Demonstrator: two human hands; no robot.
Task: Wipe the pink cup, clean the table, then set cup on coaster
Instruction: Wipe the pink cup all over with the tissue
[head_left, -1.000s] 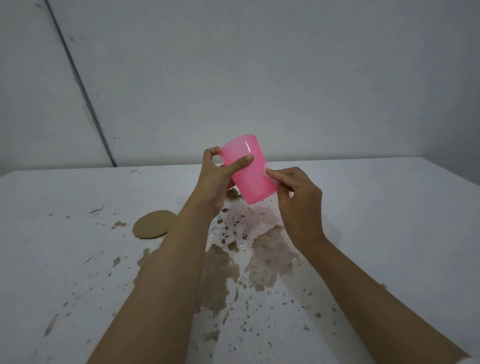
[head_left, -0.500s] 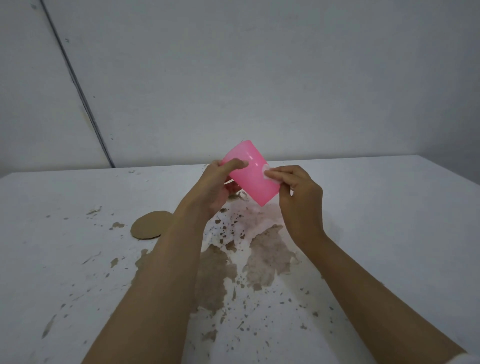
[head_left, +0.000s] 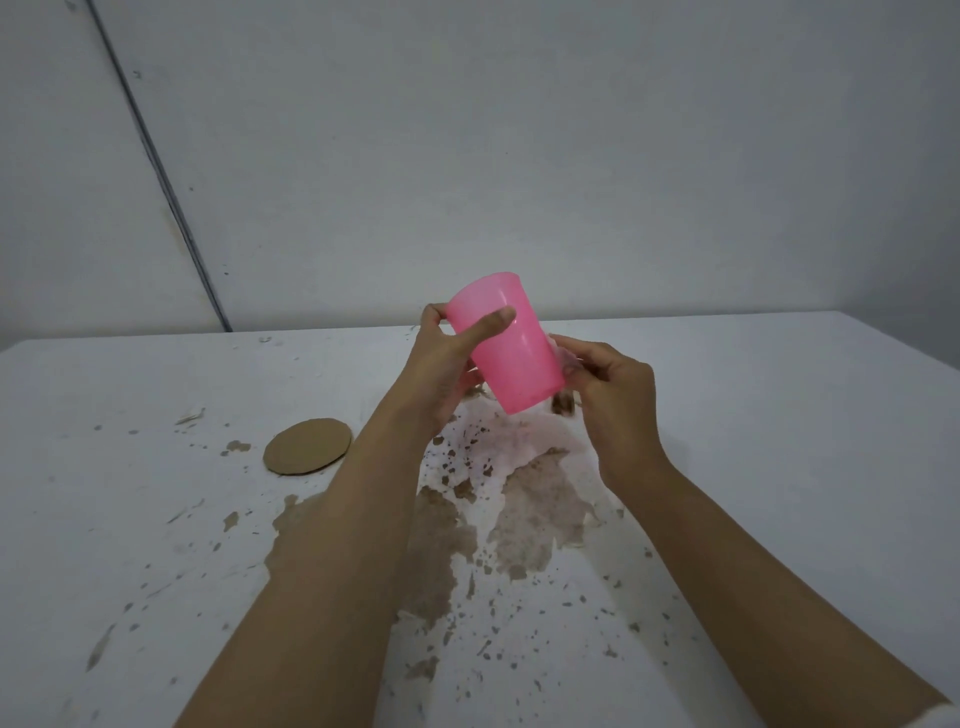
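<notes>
pink cup (head_left: 511, 353) swung nearer upright, wipe (head_left: 564, 354) mostly hidden behind it.

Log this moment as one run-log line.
step: wiping pink cup | left hand: grips it, tilted | right hand: pinches white wipe against it | coaster: bare | table: brown spill uncleaned

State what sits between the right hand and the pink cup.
In the head view, a small whitish wipe, pinched by the right hand at the side of the pink cup.
</notes>
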